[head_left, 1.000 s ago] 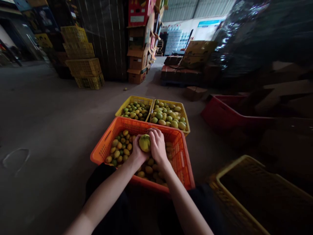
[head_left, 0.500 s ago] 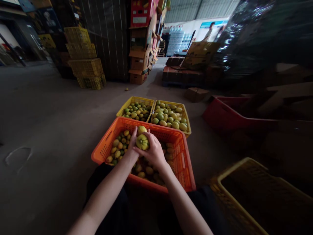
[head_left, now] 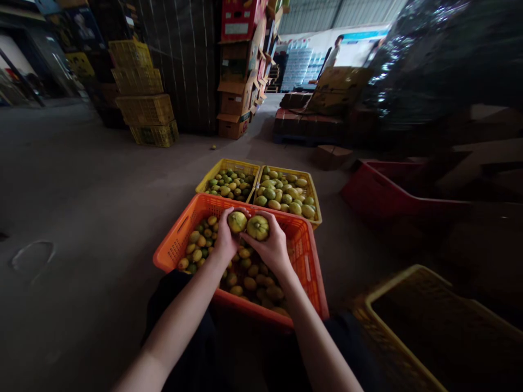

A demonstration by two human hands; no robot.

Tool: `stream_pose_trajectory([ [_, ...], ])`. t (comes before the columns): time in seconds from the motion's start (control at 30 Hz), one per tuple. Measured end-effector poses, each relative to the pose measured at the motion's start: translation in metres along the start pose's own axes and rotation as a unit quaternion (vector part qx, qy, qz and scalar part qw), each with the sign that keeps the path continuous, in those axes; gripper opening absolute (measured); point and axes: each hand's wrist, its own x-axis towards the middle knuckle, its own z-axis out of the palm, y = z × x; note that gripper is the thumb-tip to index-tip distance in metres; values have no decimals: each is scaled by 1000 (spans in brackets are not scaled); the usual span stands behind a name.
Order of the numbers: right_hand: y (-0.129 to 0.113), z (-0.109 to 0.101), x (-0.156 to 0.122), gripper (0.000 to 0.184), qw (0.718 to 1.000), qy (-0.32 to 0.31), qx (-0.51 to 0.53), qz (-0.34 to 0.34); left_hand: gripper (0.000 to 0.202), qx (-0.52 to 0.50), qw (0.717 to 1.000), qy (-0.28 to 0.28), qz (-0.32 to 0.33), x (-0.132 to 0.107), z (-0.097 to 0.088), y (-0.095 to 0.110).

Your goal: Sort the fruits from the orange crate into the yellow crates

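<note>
Over the orange crate [head_left: 175, 246], my left hand [head_left: 226, 235] is closed round a yellow-green papaya [head_left: 237, 222]. My right hand [head_left: 273, 243] grips a second, ribbed papaya [head_left: 257, 227], its stem end turned toward me. The two fruits are side by side, nearly touching, and my fingertips meet below them. Smaller yellow and green fruits [head_left: 197, 255] lie inside the orange crate; my hands and forearms hide some of them. Behind it stand a yellow crate of greenish fruits [head_left: 224, 190] on the left and another of larger papayas [head_left: 295, 208] on the right.
A yellow crate [head_left: 392, 326] stands close on my right, with a red crate [head_left: 368, 188] beyond it. Stacked yellow crates [head_left: 143, 109], cardboard boxes [head_left: 233, 103] and a loaded pallet [head_left: 308, 126] stand farther back. A person [head_left: 334, 53] is in the background.
My hands have drawn slightly apart. The papaya in my right hand has moved right and up, so both fruits now sit side by side instead of one partly behind the other.
</note>
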Motion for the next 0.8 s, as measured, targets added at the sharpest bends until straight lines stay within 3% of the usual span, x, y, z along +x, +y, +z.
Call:
stream_pose_trajectory([
  [0.13,-5,-3,1,47,999,-43,24,-9,27,62,996,-7,65,0,2,4],
  [0.27,-8,-8,1,45,997,-66,12,-28,26,74,995,-14,69,-2,3,6],
  [0.4,-6,-7,0,46,998,-48,7,-31,27,79,994,-29,63,-4,3,8],
  [0.57,2,-4,1,50,1000,-3,25,9,30,75,997,-10,-27,-3,6,7],
  [0.8,11,-6,7,45,985,95,71,128,31,58,988,34,-136,2,1,-8],
])
